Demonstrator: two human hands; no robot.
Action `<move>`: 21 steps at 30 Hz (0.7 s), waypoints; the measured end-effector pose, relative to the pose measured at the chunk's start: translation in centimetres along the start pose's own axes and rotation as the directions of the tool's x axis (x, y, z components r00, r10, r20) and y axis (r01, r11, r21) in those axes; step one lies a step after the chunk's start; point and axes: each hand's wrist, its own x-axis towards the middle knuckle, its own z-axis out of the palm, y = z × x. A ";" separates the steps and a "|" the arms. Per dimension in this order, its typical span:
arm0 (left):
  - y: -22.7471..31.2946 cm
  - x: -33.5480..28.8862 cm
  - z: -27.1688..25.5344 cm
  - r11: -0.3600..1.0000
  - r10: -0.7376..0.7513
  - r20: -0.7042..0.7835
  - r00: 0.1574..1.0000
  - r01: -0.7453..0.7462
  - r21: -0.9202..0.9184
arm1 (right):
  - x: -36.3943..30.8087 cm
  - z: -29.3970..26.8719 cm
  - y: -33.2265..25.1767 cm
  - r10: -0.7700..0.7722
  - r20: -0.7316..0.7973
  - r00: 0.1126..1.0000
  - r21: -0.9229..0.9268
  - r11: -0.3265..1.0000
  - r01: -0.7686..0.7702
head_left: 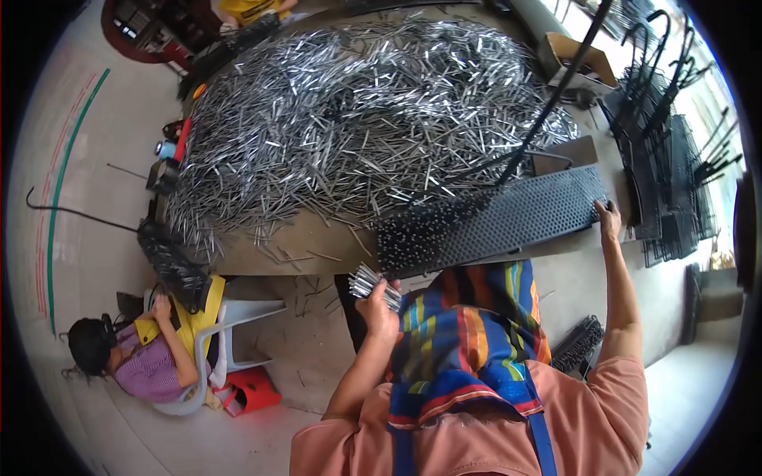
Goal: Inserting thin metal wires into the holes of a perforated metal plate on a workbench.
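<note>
My left hand (379,316) is closed around a bundle of thin silvery metal strips (365,282), just in front of the table's near edge. A long dark perforated metal rack (548,208) lies slanted across the near right of the table. Strips or pins fill the holes at its left end, while the right part shows open holes. At the rack's right end, my right hand (608,222) grips the edge with its fingers. Beyond the rack spreads a broad heap of loose metal strips (357,119).
A cardboard box (583,59) stands at the far right corner. Black hooked racks (663,151) hang or stand along the right. Left of the table, a co-worker (143,353) sits on a white chair (214,333) by another rack (171,266). Another person (252,9) is at the far side.
</note>
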 end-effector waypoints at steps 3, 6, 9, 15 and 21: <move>0.7 -0.1 0.6 0.999 -0.035 -0.014 0.999 0.035 0.005 | 1.7 0.8 3.8 -0.025 -0.052 0.998 0.091 0.995 0.030; 1.5 0.8 -1.0 0.999 0.010 -0.014 1.000 -0.010 -0.044 | -1.1 1.7 0.6 0.024 -0.069 0.997 -0.143 0.989 -0.034; 3.5 3.2 -1.9 0.998 -0.007 -0.006 1.000 0.006 -0.065 | -5.8 1.7 1.5 0.036 -0.115 0.993 -0.203 0.977 -0.059; 8.2 6.1 -2.2 0.992 0.127 -0.048 0.991 -0.125 0.026 | -13.1 3.9 -3.1 0.108 -0.145 0.983 -0.018 0.994 -0.112; 8.1 0.5 -0.2 0.945 0.327 -0.016 0.945 -0.326 0.036 | -13.2 3.4 -3.6 0.000 -0.167 0.986 -0.300 0.952 -0.051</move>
